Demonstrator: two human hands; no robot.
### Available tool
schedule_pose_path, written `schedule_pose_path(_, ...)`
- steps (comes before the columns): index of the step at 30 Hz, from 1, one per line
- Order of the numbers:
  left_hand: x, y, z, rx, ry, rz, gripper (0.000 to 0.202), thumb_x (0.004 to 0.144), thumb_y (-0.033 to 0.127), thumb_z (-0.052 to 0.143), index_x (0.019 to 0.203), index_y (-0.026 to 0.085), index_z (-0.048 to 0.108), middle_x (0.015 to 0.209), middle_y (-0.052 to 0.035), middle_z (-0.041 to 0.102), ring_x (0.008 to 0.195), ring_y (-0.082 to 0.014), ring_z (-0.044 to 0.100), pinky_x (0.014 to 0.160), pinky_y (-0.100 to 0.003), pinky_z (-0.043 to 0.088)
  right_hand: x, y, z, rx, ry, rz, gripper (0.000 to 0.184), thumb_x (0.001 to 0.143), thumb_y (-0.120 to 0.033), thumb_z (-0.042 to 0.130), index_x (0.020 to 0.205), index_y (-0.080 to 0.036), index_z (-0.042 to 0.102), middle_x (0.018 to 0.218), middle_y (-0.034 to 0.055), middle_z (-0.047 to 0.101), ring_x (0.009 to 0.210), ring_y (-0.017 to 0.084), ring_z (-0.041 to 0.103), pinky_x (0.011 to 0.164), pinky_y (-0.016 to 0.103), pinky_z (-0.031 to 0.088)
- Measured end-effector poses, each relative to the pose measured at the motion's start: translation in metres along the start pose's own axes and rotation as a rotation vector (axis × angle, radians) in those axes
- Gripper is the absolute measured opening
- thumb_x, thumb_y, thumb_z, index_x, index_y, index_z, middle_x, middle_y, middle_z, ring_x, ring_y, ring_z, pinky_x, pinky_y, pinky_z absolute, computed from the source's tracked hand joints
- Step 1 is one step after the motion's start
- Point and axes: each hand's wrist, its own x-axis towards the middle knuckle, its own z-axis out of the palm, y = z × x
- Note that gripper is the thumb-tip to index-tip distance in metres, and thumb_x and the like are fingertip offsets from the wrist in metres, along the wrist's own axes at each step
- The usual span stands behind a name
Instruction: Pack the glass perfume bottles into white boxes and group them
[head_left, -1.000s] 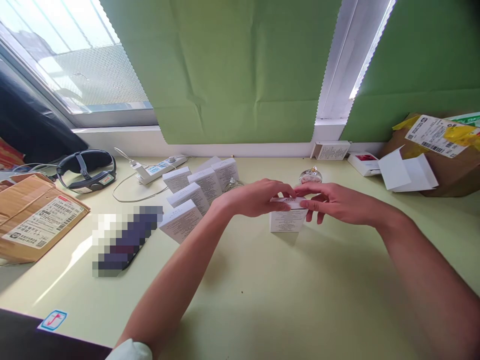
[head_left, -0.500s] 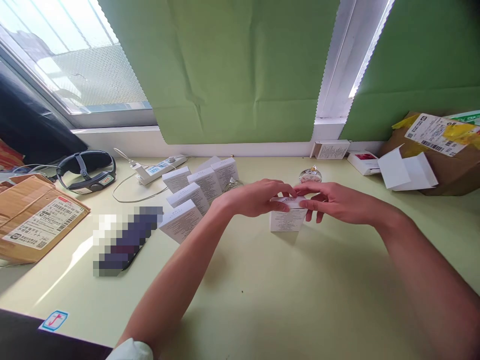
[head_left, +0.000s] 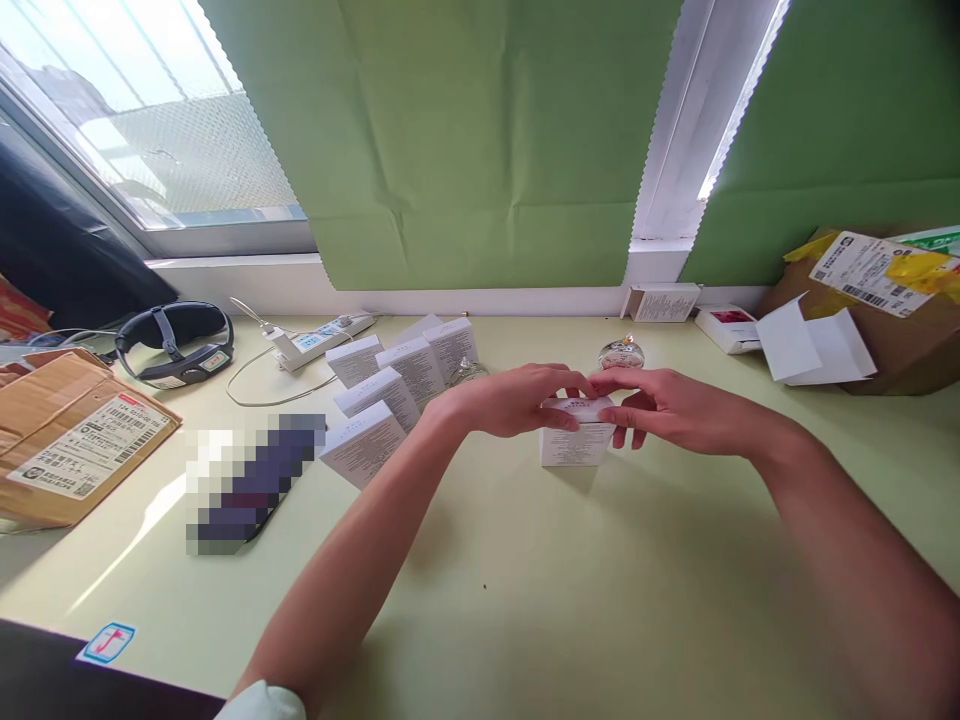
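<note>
A small white printed box (head_left: 574, 447) stands upright on the pale green table, between my two hands. My left hand (head_left: 517, 400) grips its left side near the top, the thumb on the front edge and the fingers over the back. From the right, my right hand (head_left: 660, 408) holds the top corner, thumb at the front edge and index finger across the back; its lower fingers curl beside the box. The fingertips of both hands meet behind the lid. Just beyond the hands sits a round glass bottle (head_left: 621, 352), and another glass bottle (head_left: 468, 371) is partly hidden by my left hand.
Several similar white boxes (head_left: 411, 368) stand left of my left arm. Farther left are a power strip (head_left: 322, 338), a pixelated dark object (head_left: 259, 485), a black headset (head_left: 176, 345) and a cardboard parcel (head_left: 82, 440). At right lie an opened white carton (head_left: 817, 345) and a brown parcel (head_left: 900, 340).
Both hands keep nearly the same hold on the box. A little more of the lid's printed top shows between the thumbs; the view has shifted slightly.
</note>
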Motion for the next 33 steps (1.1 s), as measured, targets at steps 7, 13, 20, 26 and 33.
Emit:
schedule_pose_path(7,0.0007,-0.003,-0.0019,-0.106,-0.02,-0.01,0.04,0.092,0.037,0.057,0.13,0.024,0.051,0.129,-0.0039,0.059,0.104,-0.0155,0.057,0.082,-0.025,0.043,-0.0003,0.0005,-0.0004,0.02,-0.014,0.005,0.054,0.09,-0.049,0.057,0.142,-0.036,0.048,0.134,0.0054,0.059,0.084,0.021,0.07,0.072,0.038,0.056)
schedule_pose_path(13,0.0013,-0.0041,-0.0029,-0.141,-0.021,-0.011,0.041,0.09,0.04,0.059,0.128,0.025,0.054,0.127,-0.0033,0.06,0.103,-0.0156,0.057,0.081,-0.026,0.044,-0.0003,-0.0007,-0.0005,0.0,-0.014,0.016,0.056,0.091,-0.055,0.054,0.143,-0.035,0.046,0.135,0.0062,0.058,0.083,0.02,0.069,0.073,0.038,0.056)
schedule_pose_path(20,-0.0023,-0.0074,-0.0076,-0.169,-0.072,-0.013,0.037,0.099,0.042,0.044,0.131,0.027,0.054,0.125,-0.0036,0.063,0.102,-0.0164,0.059,0.075,-0.026,0.043,-0.0017,-0.0003,0.0,-0.019,-0.007,0.027,0.055,0.092,-0.053,0.053,0.144,-0.036,0.046,0.146,0.0064,0.05,0.083,0.019,0.069,0.074,0.037,0.056)
schedule_pose_path(26,-0.0017,-0.0089,-0.0069,-0.176,-0.095,-0.025,0.037,0.098,0.04,0.047,0.133,0.028,0.051,0.129,-0.005,0.06,0.105,-0.0175,0.058,0.074,-0.026,0.042,-0.002,0.0004,-0.0011,-0.007,-0.008,0.036,0.057,0.091,-0.053,0.055,0.145,-0.037,0.045,0.145,0.0072,0.051,0.084,0.02,0.07,0.075,0.039,0.057)
schedule_pose_path(33,-0.0008,-0.0069,-0.0048,-0.186,-0.105,-0.095,0.044,0.097,0.052,0.042,0.134,0.03,0.049,0.126,-0.004,0.062,0.105,-0.0183,0.058,0.078,-0.027,0.044,0.0007,0.0046,-0.001,0.089,-0.015,0.056,0.056,0.094,-0.057,0.047,0.146,-0.037,0.045,0.148,0.0067,0.046,0.091,0.021,0.07,0.074,0.037,0.061)
